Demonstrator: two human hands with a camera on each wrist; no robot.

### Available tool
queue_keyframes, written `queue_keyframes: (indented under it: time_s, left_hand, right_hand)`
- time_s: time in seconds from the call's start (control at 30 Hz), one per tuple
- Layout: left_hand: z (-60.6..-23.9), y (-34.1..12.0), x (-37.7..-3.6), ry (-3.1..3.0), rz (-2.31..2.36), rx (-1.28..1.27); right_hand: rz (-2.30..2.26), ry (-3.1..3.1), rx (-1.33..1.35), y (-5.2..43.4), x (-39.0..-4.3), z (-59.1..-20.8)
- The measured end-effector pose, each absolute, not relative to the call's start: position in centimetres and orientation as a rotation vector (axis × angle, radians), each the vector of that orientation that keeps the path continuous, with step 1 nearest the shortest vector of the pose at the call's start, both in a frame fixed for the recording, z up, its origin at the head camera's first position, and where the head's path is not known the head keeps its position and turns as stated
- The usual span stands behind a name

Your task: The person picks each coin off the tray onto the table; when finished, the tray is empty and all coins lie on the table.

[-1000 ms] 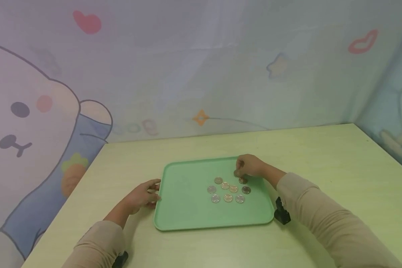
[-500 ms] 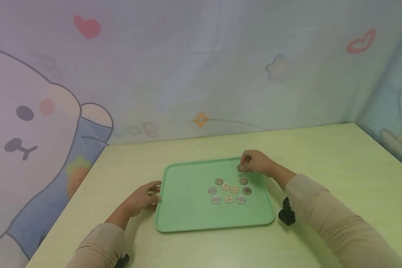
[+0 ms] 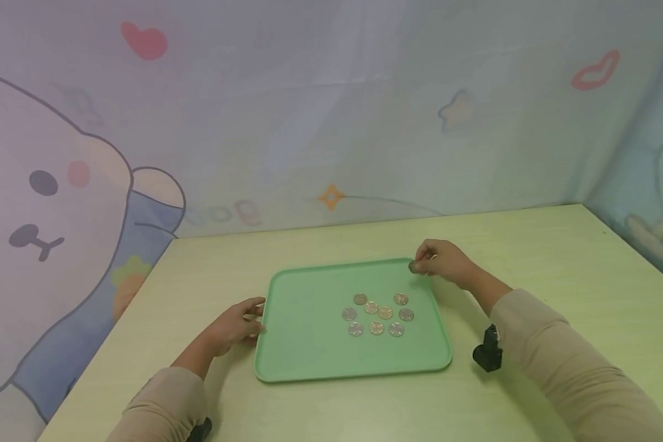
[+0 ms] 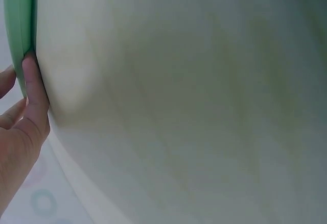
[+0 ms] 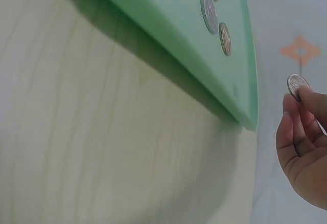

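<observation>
My right hand [image 3: 446,263] pinches a silvery coin [image 5: 296,85] between thumb and fingertips. In the head view this hand is at the back right corner of the green tray [image 3: 304,353], with the coin just over the rim. In the right wrist view the coin is apart from the tray. Several silver and gold-coloured coins [image 3: 376,328] lie flat on the tray's right half. Two gold ones near the middle touch or overlap. At the tray's left edge, my left hand [image 3: 231,328] rests its relaxed fingers [image 4: 34,89] against the rim.
The tray lies on a pale wooden table [image 3: 530,258]. Behind it hangs a printed cloth backdrop [image 3: 287,123] with a cartoon bear at the left. A black wrist camera [image 3: 488,350] sits under the right sleeve.
My right hand has lifted the coin from near the others and carried it back and right to the tray's corner. The left hand keeps its place at the rim.
</observation>
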State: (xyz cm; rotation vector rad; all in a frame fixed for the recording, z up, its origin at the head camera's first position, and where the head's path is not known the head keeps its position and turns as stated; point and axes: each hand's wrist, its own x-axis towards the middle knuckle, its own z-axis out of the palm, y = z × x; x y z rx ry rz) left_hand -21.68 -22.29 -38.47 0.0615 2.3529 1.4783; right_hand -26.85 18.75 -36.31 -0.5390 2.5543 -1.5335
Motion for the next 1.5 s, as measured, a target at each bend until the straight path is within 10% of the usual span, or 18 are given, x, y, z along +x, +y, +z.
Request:
queue_keyframes:
  time_s: [1.5]
  left_hand:
    - [-38.1,-21.7,-21.4,2.369,1.451,0.065]
  right_hand:
    - [-1.281,2.670,-0.204,24.8,-27.5,-38.4]
